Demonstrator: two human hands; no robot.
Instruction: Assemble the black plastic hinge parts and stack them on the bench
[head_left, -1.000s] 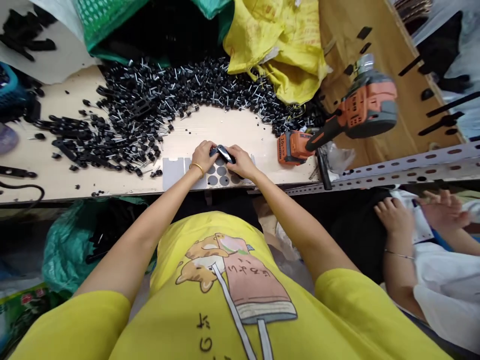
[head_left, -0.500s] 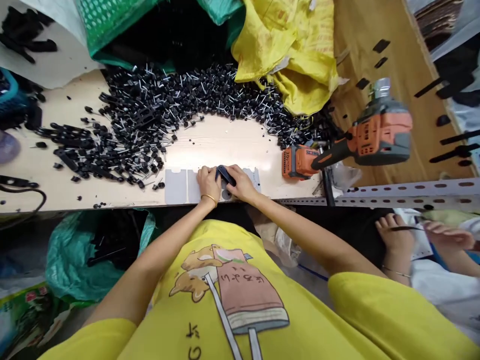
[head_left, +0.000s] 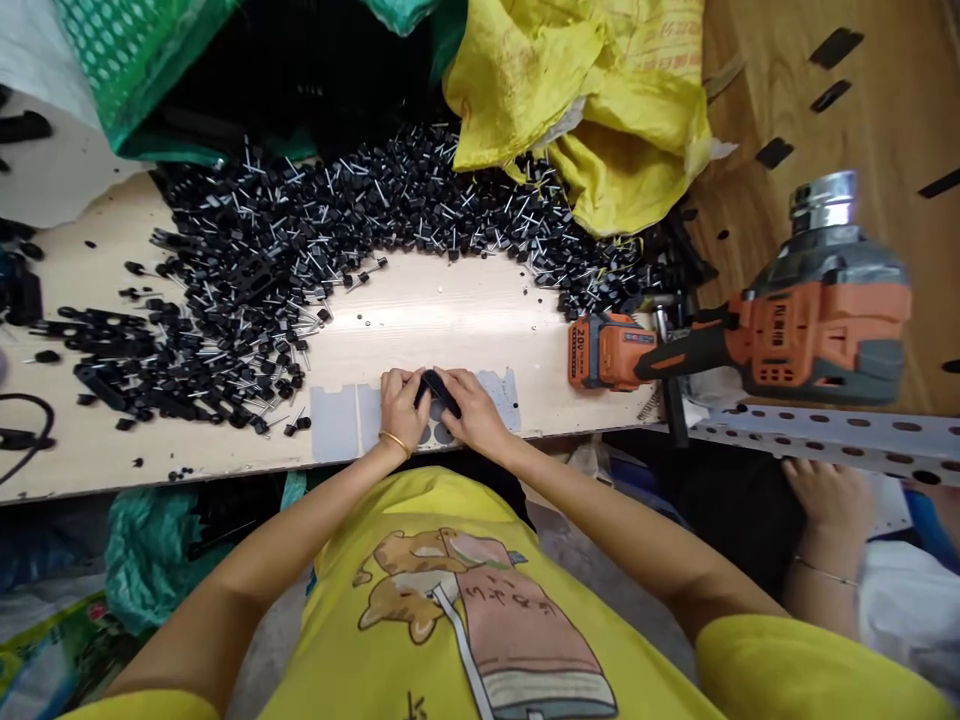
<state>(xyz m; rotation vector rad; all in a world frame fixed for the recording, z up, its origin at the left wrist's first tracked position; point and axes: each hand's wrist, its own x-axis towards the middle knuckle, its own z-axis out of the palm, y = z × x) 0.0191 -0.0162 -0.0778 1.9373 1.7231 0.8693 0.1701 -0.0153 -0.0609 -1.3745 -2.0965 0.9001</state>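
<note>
Between my hands is a small black plastic part point(head_left: 439, 390), bent or angled at its top. My left hand point(head_left: 402, 405) is closed on its left side, a gold bangle at the wrist. The fingers of my right hand point(head_left: 471, 408) pinch its right side. Both hands rest over grey flat plates point(head_left: 335, 424) at the table's front edge, and dark round spots point(head_left: 441, 433) show between the hands. Beyond lies a wide heap of black knobs with metal pins point(head_left: 360, 200).
An orange cordless power tool point(head_left: 817, 320) lies at the right, by a perforated metal rail point(head_left: 810, 440). A yellow sack point(head_left: 585, 110) and a green bag point(head_left: 142, 70) stand behind the heap. Another person's hand point(head_left: 832, 495) is at the lower right.
The view has shifted and come closer to the table. Both hands still hold the black part, which now looks turned slightly between the fingers.
</note>
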